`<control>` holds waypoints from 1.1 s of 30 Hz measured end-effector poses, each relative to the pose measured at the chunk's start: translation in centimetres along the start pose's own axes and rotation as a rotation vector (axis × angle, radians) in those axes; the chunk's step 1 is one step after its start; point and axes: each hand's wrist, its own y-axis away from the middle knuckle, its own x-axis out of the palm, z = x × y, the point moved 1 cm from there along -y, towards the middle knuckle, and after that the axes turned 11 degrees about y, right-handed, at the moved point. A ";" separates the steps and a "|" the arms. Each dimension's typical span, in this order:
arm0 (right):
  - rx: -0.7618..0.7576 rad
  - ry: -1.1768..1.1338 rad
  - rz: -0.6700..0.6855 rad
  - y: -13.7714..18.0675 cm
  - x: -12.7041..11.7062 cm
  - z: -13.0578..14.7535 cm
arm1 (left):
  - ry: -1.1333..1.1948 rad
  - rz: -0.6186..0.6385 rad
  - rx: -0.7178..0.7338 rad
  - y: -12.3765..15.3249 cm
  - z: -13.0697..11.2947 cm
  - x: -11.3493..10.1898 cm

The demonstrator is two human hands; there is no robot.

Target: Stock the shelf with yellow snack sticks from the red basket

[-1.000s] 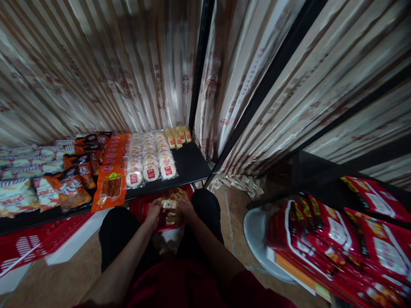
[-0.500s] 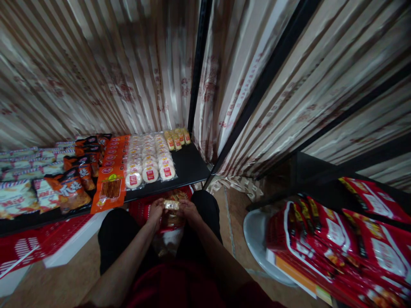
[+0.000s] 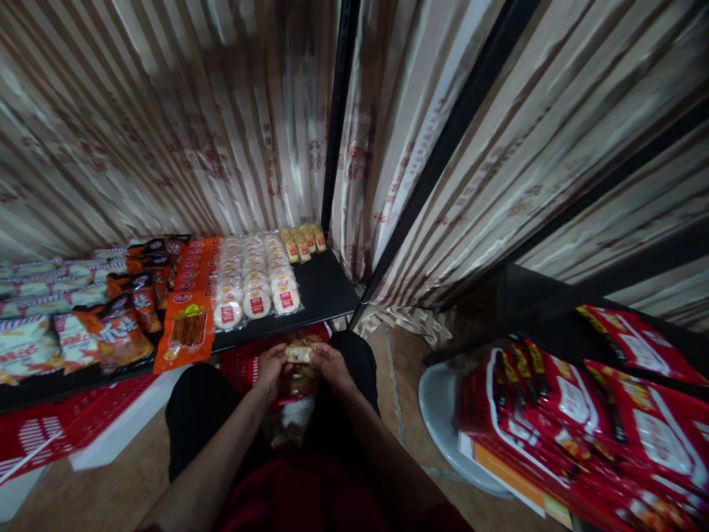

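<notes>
Between my knees, my left hand (image 3: 271,369) and my right hand (image 3: 332,368) are both closed on a small wrapped snack (image 3: 299,355), pinching it from opposite ends. Its wrapper is pale and shiny; the print is too small to read. Just under it lies a clear plastic bag (image 3: 296,414) with yellow-brown contents that I cannot make out. Part of a red basket (image 3: 238,367) shows behind my left hand, under the shelf edge. Small yellow snack packets (image 3: 302,244) stand at the right end of the black shelf (image 3: 326,288).
Round white packaged cakes (image 3: 258,299), orange packets (image 3: 188,325) and several bagged snacks (image 3: 116,329) line the shelf's left part. A black post (image 3: 432,177) rises at the corner before a curtain. At right, red snack bags (image 3: 576,399) fill a basket on a grey stool (image 3: 443,428).
Both hands keep hold of the small snack and have shifted slightly; its wrapper is turned a little. The whole view has moved slightly, and the shelf goods stay as they were.
</notes>
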 end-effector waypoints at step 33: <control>-0.861 0.821 -0.187 4.7 -1.8 1.4 | 0.230 0.233 -0.074 2.2 -1.8 2.1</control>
